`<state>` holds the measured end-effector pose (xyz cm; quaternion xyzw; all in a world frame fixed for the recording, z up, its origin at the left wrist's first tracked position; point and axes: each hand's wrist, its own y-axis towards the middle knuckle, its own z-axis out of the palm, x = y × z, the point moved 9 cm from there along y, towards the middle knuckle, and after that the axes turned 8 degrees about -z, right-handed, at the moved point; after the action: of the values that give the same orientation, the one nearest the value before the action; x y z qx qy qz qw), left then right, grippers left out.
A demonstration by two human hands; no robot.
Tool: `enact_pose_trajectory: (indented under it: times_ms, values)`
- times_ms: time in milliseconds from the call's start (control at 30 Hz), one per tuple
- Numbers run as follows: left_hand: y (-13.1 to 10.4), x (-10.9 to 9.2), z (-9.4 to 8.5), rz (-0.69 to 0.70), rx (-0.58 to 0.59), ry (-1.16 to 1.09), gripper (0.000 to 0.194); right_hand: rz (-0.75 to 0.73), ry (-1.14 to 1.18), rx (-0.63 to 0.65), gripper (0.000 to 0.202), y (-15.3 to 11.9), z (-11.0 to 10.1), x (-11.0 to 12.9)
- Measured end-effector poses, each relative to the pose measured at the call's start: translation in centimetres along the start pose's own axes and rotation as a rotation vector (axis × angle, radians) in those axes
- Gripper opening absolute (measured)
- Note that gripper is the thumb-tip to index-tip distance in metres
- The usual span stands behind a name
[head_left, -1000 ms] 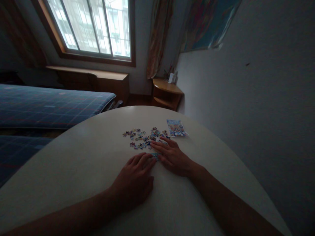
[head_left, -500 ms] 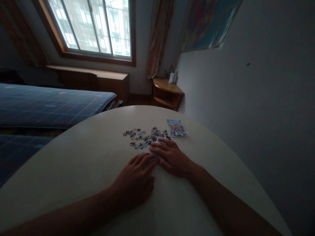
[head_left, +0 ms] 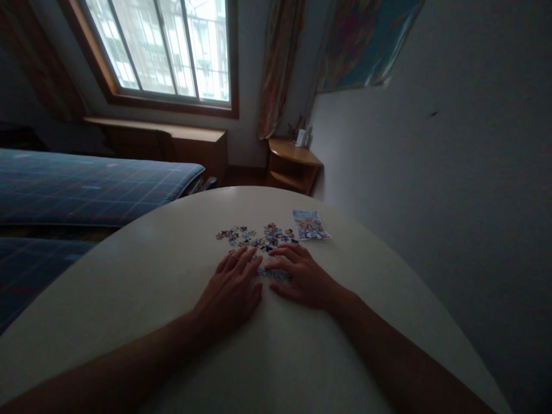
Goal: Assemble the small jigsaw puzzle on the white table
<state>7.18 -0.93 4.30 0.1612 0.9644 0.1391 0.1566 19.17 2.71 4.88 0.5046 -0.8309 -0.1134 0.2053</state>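
Observation:
Loose jigsaw puzzle pieces (head_left: 271,233) lie in a spread on the round white table, just beyond my hands. Between my two hands is a pale blue strip of puzzle pieces (head_left: 274,274), partly covered by fingers. My left hand (head_left: 233,282) lies palm down with fingers stretched toward the near pieces, its fingertips at their edge. My right hand (head_left: 302,275) is palm down too, fingers spread and bent around the right end of the blue strip. Neither hand visibly grips a piece. A small printed picture sheet (head_left: 309,225) lies beyond my right hand.
The round white table (head_left: 142,299) fills the foreground. A bed with a blue plaid mattress (head_left: 95,187) stands at its left. Behind are a wooden corner shelf (head_left: 293,150), a long desk (head_left: 194,133) and a window (head_left: 159,52). A pale wall (head_left: 422,190) runs along the right.
My left hand has moved left and forward toward the loose pieces, away from my right hand. More of the blue strip now shows. My right hand's thumb and fingers have parted.

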Motion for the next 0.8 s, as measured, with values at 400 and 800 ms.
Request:
enact_pose_trajectory:
  times_ms: [400, 800]
  values:
    - [0.1, 0.3, 0.1, -0.021, 0.008, 0.016, 0.045, 0.192, -0.051, -0.121, 0.012, 0.0, -1.2, -2.0]
    - [-0.2, -1.1, -0.9, 0.005, 0.007, 0.108, 0.023, 0.072, 0.078, -0.124, 0.012, 0.1, -0.8, -1.3]
